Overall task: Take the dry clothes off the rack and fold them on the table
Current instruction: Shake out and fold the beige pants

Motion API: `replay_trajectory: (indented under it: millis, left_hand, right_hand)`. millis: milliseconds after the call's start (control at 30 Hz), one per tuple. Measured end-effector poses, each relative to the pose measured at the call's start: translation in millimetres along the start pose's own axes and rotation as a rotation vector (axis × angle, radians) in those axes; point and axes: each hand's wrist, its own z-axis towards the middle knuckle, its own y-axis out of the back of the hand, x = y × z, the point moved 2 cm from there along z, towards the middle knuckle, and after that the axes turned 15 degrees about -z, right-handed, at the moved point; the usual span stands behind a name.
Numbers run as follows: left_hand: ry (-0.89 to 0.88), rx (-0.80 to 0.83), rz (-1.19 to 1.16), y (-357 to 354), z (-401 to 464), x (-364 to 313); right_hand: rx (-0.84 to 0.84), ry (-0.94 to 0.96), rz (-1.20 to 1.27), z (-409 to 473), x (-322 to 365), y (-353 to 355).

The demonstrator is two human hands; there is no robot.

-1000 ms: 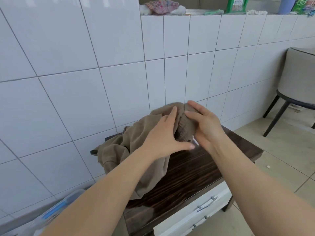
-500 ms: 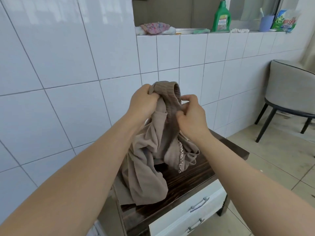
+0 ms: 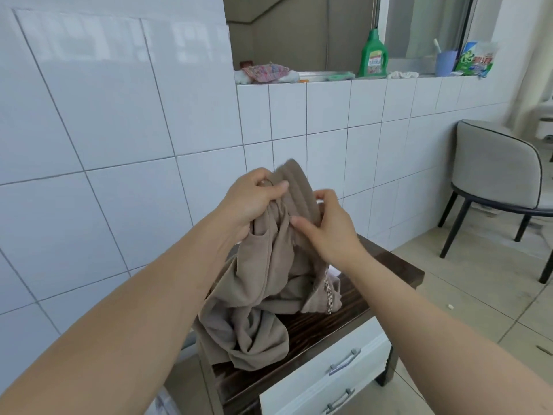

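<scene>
Beige, soft cloth bunched in a heap, the ribbed-waist garment (image 3: 269,283) trails onto the dark wood-grain table (image 3: 386,265) and could slide off its edge if lifted unevenly, since the left hand (image 3: 251,202) clenches its waistband while the right hand (image 3: 326,226) pinches the rib.

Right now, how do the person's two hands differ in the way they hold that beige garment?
The left hand is closed in a fist around the bunched fabric just below the ribbed band, while the right hand holds the band's other side with looser fingers. The left hand sits higher; the right hand is lower and nearer the table. Both hold the same beige garment above it.
</scene>
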Motion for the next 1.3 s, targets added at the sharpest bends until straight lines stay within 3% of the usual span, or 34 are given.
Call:
replay_trajectory:
  millis: [133,233,333,400,467,533,600,667,733,800,867,933,1000,1100,1167,1300]
  left_hand:
    - [-0.115,-0.071,-0.101,13.1,1.3,-15.8]
    - [-0.236,-0.125,-0.139,20.1,-1.6,-32.4]
    - [-0.322,-0.243,-0.162,39.9,0.5,-44.9]
    - [-0.336,-0.307,-0.134,53.7,5.0,-45.5]
    - [-0.33,-0.379,-0.097,65.3,11.2,-41.2]
    - [-0.302,-0.485,-0.053,79.7,17.5,-36.5]
    - [-0.233,-0.573,-0.053,99.1,23.9,-31.9]
    - [-0.147,-0.613,-0.126,114.6,26.8,-27.4]
    - [-0.096,-0.637,-0.21,122.0,26.7,-25.6]
    - [-0.066,-0.603,-0.233,121.0,26.6,-22.8]
    - [-0.034,-0.502,-0.221,113.9,25.3,-19.2]
    - [0.018,-0.454,-0.259,110.6,24.8,-14.5]
    - [0.073,-0.444,-0.23,114.0,23.4,-9.4]
    - [0.145,-0.265,0.064,110.6,15.8,8.4]
    - [0.212,-0.133,0.167,99.7,7.8,27.3]
    - [0.374,0.012,-0.018,88.0,-5.9,48.4]
  right_hand:
    - [-0.032,-0.088,-0.484,-7.0,-36.6,-19.7]
    - [-0.123,-0.305,-0.512,-7.2,-53.8,-19.5]
    - [-0.283,-0.549,-0.253,-1.0,-61.7,-13.9]
    - [-0.407,-0.71,0.122,7.5,-57.1,-11.1]
    - [-0.442,-0.711,0.573,16.6,-46.7,-7.3]
    - [-0.345,-0.474,0.703,23.0,-33.1,1.6]
    - [-0.179,-0.167,0.61,25.2,-18.2,15.1]
    - [0.126,0.061,0.469,20.0,-1.2,29.5]
    - [0.584,0.115,0.274,8.0,12.9,33.9]
    - [0.83,0.075,-0.092,1.9,9.1,32.6]
    - [0.739,0.042,-0.516,8.8,-7.2,32.4]
    - [0.521,0.02,-0.896,22.5,-23.5,37.3]
    - [0.301,-0.095,-0.984,31.9,-36.2,45.5]
    - [0.185,-0.314,-0.753,41.1,-55.5,50.3]
    - [0.178,-0.413,-0.323,37.8,-66.8,44.0]
    - [-0.065,-0.552,0.239,25.6,-81.1,37.8]
